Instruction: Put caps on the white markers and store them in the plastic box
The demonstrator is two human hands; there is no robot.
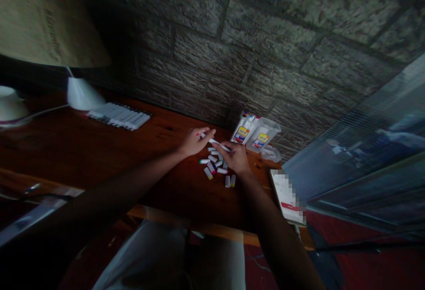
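Between my two hands a white marker [217, 143] is held slantwise above the table. My left hand [195, 141] pinches its far left end, and a pink mark shows on that hand. Closed round the marker's other end is my right hand [237, 157]. Several short white marker caps [211, 168] with coloured ends lie loosely on the wood under and in front of my hands. Two more caps [230, 181] sit side by side nearer to me. Whether the marker has a cap on it is too small to tell.
On the wooden table [166, 183] a row of white markers [119, 116] lies at left, by a lamp [83, 94]. Clear plastic boxes [262, 135], one with markers, stand by the stone wall. A white-covered book or pad [285, 197] lies at the right edge.
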